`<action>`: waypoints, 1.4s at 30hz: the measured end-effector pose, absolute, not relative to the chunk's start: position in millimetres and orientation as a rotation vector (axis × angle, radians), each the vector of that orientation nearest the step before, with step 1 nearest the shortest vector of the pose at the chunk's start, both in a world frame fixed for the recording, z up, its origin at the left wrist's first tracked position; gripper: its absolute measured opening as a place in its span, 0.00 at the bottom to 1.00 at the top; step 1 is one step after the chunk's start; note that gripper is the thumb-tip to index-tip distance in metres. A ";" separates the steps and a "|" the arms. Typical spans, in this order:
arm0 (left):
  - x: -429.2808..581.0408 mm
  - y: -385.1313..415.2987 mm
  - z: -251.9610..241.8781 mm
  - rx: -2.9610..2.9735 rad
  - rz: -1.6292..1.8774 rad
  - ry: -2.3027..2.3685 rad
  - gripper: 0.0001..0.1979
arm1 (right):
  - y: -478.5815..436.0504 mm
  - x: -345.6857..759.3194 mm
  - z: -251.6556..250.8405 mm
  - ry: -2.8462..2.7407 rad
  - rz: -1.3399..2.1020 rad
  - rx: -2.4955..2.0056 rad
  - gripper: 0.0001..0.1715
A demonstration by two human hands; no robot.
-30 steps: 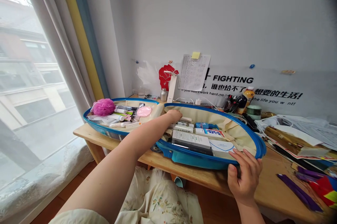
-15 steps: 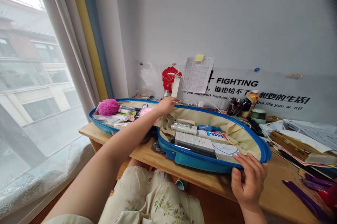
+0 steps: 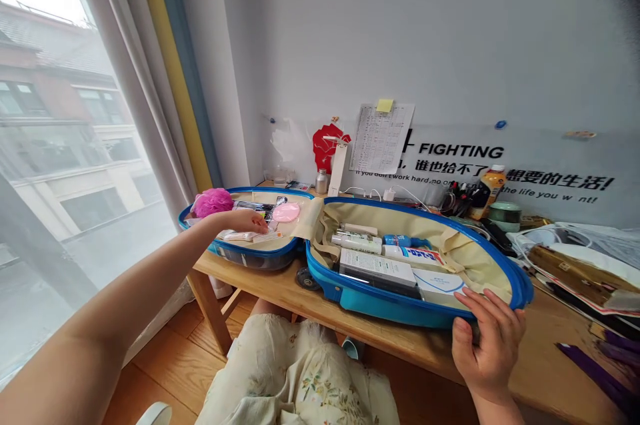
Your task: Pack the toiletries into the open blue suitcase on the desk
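Observation:
An open blue suitcase (image 3: 435, 318) lies in two halves on a wooden desk. My left hand (image 3: 250, 219) is over the left half, fingers curled down among small toiletries; what they hold, if anything, is hidden. Near it are a purple bath puff (image 3: 214, 202) and a round pink item (image 3: 287, 212). My right hand (image 3: 487, 332) rests open on the front rim of the right half, fingers stretched. That half holds a toothpaste tube (image 3: 415, 255), a blue bottle (image 3: 400, 241), a white bottle (image 3: 357, 242), a grey-white box (image 3: 379, 267) and a white box (image 3: 440, 284).
Behind the suitcase stand a silver bottle (image 3: 321, 182), a white lamp (image 3: 339, 168), pens (image 3: 457, 198), an orange bottle (image 3: 493, 186) and a green jar (image 3: 505, 215). Papers and cables (image 3: 590, 252) cover the desk's right side. A window and curtain are at the left.
My left hand has moved left and down, from the fabric between the two halves to the toiletries in the left half. My right hand stays on the rim. The view has shifted slightly.

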State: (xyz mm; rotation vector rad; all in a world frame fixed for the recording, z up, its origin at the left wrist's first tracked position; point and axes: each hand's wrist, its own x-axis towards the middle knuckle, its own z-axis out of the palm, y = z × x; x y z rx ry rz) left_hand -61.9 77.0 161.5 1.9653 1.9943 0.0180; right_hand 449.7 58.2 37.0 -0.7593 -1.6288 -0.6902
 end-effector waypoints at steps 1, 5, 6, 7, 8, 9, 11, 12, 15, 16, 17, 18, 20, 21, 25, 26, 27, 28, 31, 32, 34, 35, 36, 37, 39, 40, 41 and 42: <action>-60.0 76.1 158.4 1.972 -0.008 1.971 0.26 | 58.0 449.7 36.9 -1.630 -0.694 -0.760 0.16; -53.7 77.0 157.0 2.021 -0.070 1.951 0.25 | 57.4 449.5 36.5 -1.638 -0.690 -0.772 0.16; -52.2 78.4 159.7 2.036 -0.072 1.960 0.25 | 57.3 449.3 36.5 -1.635 -0.685 -0.772 0.16; -50.0 80.5 163.6 2.053 -0.064 1.975 0.25 | 57.3 448.8 36.6 -1.630 -0.678 -0.771 0.16; -46.8 83.3 168.5 2.072 -0.043 1.997 0.25 | 57.2 448.4 36.8 -1.625 -0.673 -0.768 0.16; -42.1 87.0 174.2 2.095 -0.010 2.024 0.25 | 57.2 447.9 37.1 -1.621 -0.670 -0.765 0.16; -26.9 96.5 186.5 2.153 0.086 2.073 0.26 | 57.3 447.1 37.3 -1.617 -0.667 -0.758 0.16; -16.3 102.0 192.3 2.206 0.139 2.085 0.26 | 57.3 446.9 37.3 -1.613 -0.666 -0.754 0.16; 23.5 119.6 204.1 2.441 0.222 2.040 0.24 | 57.1 447.2 36.1 -1.610 -0.662 -0.752 0.15; 37.8 125.7 205.6 2.512 0.210 2.015 0.23 | 57.0 447.6 35.4 -1.614 -0.661 -0.754 0.15; 51.7 132.0 205.6 2.563 0.184 1.993 0.22 | 56.7 448.0 34.7 -1.619 -0.657 -0.760 0.16; 65.0 138.6 204.5 2.588 0.152 1.977 0.22 | 56.4 448.3 34.0 -1.622 -0.650 -0.767 0.16; 88.5 152.9 199.3 2.600 0.101 1.957 0.21 | 55.8 448.8 33.0 -1.623 -0.640 -0.782 0.15; 98.9 160.4 195.7 2.596 0.084 1.949 0.21 | 55.5 448.8 32.8 -1.623 -0.639 -0.789 0.15; 133.2 188.2 178.4 2.553 0.024 1.942 0.23 | 54.1 448.4 33.6 -1.633 -0.639 -0.800 0.15; 140.5 193.5 174.1 2.536 0.009 1.947 0.23 | 53.8 448.3 33.9 -1.632 -0.638 -0.796 0.15; 147.3 198.0 169.9 2.519 -0.004 1.953 0.23 | 53.5 448.4 34.2 -1.630 -0.639 -0.792 0.15; 153.4 201.6 166.1 2.502 -0.014 1.961 0.22 | 53.3 448.5 34.3 -1.628 -0.641 -0.788 0.15; 166.1 208.3 156.5 2.445 -0.034 1.992 0.20 | 52.8 449.4 34.3 -1.645 -0.639 -0.793 0.16; 168.1 209.4 153.9 2.427 -0.037 1.999 0.20 | 52.7 449.6 34.3 -1.652 -0.639 -0.797 0.16; 169.0 210.1 149.5 2.396 -0.034 2.005 0.20 | 52.7 449.8 34.3 -1.652 -0.640 -0.801 0.16; 168.2 209.8 147.6 2.383 -0.029 2.004 0.20 | 52.8 449.7 34.4 -1.648 -0.642 -0.799 0.16; 167.1 209.2 146.0 2.372 -0.023 2.000 0.20 | 53.0 449.5 34.5 -1.641 -0.645 -0.794 0.15; 165.8 208.2 144.7 2.360 -0.017 1.994 0.20 | 53.1 449.3 34.5 -1.635 -0.647 -0.790 0.15; 164.0 205.4 143.5 2.343 -0.007 1.975 0.19 | 53.7 449.2 34.4 -1.634 -0.646 -0.795 0.15; 163.8 203.5 143.8 2.338 0.002 1.964 0.18 | 54.1 449.3 34.2 -1.637 -0.645 -0.802 0.15; 163.9 201.4 144.8 2.336 0.017 1.953 0.17 | 54.6 449.6 33.9 -1.638 -0.644 -0.808 0.15; 164.3 199.1 146.8 2.339 0.043 1.944 0.17 | 55.1 449.9 33.6 -1.637 -0.645 -0.809 0.15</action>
